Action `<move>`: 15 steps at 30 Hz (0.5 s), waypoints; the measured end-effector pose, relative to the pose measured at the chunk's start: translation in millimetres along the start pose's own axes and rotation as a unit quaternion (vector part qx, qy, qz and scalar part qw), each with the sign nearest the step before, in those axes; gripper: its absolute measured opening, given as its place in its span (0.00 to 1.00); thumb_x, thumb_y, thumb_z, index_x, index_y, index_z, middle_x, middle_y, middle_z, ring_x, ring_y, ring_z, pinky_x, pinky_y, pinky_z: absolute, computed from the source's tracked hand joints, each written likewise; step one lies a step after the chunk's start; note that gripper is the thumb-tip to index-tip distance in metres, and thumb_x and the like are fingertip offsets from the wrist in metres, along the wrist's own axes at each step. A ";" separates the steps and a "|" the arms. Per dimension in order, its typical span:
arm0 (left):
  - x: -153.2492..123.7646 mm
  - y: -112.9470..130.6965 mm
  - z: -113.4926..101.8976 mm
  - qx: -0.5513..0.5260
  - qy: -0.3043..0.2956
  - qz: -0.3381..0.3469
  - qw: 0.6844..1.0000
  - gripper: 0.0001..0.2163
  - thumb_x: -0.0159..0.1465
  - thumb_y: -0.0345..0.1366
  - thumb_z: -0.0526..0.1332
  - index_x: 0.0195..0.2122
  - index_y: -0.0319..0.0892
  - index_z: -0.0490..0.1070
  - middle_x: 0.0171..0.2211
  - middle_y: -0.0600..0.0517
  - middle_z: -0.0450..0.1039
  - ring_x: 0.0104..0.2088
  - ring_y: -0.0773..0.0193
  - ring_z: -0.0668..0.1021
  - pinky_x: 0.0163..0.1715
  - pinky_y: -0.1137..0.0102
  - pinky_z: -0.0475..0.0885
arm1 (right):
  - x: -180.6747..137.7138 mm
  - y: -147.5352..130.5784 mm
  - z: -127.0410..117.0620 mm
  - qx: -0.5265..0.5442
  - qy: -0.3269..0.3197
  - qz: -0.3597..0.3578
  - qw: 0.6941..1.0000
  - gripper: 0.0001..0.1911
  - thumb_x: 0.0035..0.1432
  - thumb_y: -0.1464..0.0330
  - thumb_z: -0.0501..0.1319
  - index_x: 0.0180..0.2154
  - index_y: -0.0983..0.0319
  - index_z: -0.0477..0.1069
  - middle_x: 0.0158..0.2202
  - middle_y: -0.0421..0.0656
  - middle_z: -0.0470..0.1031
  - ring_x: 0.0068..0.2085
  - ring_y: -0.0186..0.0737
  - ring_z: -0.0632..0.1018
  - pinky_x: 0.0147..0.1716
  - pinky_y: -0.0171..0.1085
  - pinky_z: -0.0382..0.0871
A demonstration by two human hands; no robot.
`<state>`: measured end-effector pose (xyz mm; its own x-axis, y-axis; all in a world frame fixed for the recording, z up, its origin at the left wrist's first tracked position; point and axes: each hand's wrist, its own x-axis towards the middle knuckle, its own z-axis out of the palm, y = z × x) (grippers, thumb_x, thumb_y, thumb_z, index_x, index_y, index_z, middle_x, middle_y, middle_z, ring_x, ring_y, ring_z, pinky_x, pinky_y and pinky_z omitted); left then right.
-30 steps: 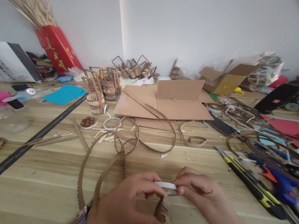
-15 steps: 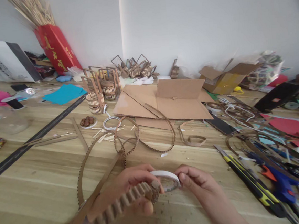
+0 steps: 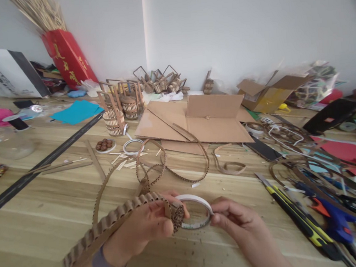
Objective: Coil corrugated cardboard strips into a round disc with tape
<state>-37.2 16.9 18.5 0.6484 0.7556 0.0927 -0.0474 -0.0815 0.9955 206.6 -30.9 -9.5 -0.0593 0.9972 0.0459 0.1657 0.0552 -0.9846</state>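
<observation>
My left hand (image 3: pixel 151 226) is closed around a small tight coil of corrugated cardboard strip (image 3: pixel 177 217). The strip's long ridged tail (image 3: pixel 111 221) runs back over the wrist toward the lower left. A white roll of tape (image 3: pixel 195 198) stands tilted between both hands, its near-left side against my left fingers. My right hand (image 3: pixel 237 219) pinches the right rim of that roll between thumb and fingertips. Beyond the hands, more corrugated strip (image 3: pixel 186 178) lies in loose loops on the wooden table (image 3: pixel 50 238).
To the right lie a yellow-black utility knife (image 3: pixel 298 214), a blue glue gun (image 3: pixel 336 224) and tangled strips. Flat cardboard (image 3: pixel 217 128) and a phone (image 3: pixel 263 146) sit farther back. Small woven buckets (image 3: pixel 114 123), a dish of brown balls (image 3: pixel 105 145) and another tape roll (image 3: pixel 133 146) stand left of centre.
My left hand has turned, so the coil's spiral end now shows and its tail lies across the forearm. The tape roll has shifted slightly left and up, with the right hand still on it.
</observation>
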 end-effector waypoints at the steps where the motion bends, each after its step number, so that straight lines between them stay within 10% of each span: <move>1: 0.4 0.0 0.2 -0.009 0.001 -0.008 1.000 0.29 0.55 0.65 0.61 0.37 0.40 0.75 0.34 0.49 0.72 0.40 0.57 0.74 0.48 0.62 0.65 | -0.1 -0.3 -0.2 0.010 -0.002 0.009 1.000 0.11 0.55 0.58 0.67 0.31 0.59 0.79 0.28 0.41 0.78 0.31 0.38 0.76 0.31 0.33 0.69; 15: 8.2 2.9 8.3 -0.164 -0.071 -0.001 0.984 0.27 0.56 0.61 0.64 0.36 0.38 0.77 0.41 0.44 0.76 0.44 0.52 0.76 0.47 0.63 0.67 | 9.0 -11.1 8.0 0.263 0.082 0.245 0.930 0.22 0.40 0.54 0.75 0.24 0.65 0.72 0.21 0.36 0.68 0.22 0.27 0.65 0.21 0.26 0.60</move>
<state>-25.7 17.4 22.0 0.7477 0.6547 0.1109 -0.2738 0.1518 0.9497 196.4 -22.9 0.5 0.0540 0.8927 -0.4475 -0.3736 -0.3975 -0.8381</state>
